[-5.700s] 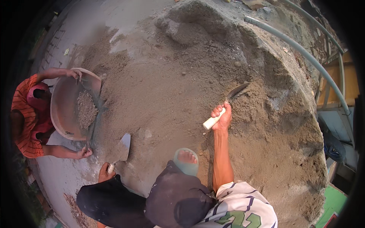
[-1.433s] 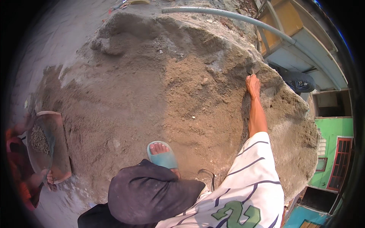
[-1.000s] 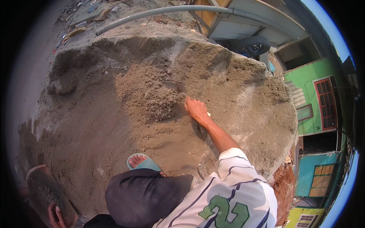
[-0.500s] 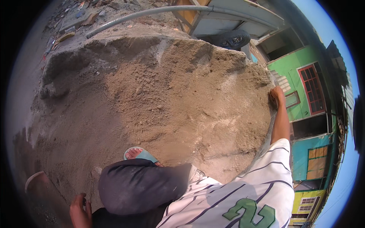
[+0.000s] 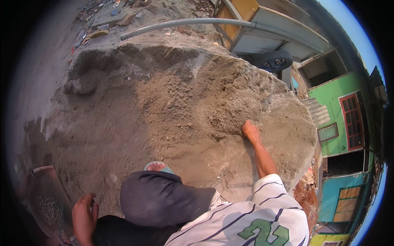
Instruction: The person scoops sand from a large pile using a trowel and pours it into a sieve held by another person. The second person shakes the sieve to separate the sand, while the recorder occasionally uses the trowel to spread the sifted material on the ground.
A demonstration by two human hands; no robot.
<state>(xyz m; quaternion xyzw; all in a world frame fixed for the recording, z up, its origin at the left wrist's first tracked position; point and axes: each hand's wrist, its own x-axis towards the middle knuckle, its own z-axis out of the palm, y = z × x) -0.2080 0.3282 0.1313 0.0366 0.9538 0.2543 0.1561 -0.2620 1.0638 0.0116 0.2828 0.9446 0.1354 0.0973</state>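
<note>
A large mound of brown sand (image 5: 172, 123) fills the middle of the view. My right hand (image 5: 250, 130) is on its right-hand part, fingers curled closed against the loose sand; anything inside the fist is hidden. At the lower left, my left hand (image 5: 85, 219) hangs beside my leg, its thumb apart from its loosely bent fingers, with nothing seen between them. Just left of that hand sits a shallow pan-like container (image 5: 43, 168) with a pale rim, dim near the picture's edge. Small grey stones (image 5: 51, 211) lie in it.
My bent knee (image 5: 164, 201) and sandalled foot (image 5: 156, 166) stand at the mound's near side. A grey pipe (image 5: 184, 23) runs above its far edge, near a wooden cart-like structure (image 5: 271, 35) with a black wheel (image 5: 273, 61). Rubble (image 5: 100, 30) lies far left; painted houses (image 5: 332, 110) stand right.
My right hand has come from the mound's far right edge leftward and nearer, onto the sand. The whole view has shifted, so more of the pan and its stones shows.
</note>
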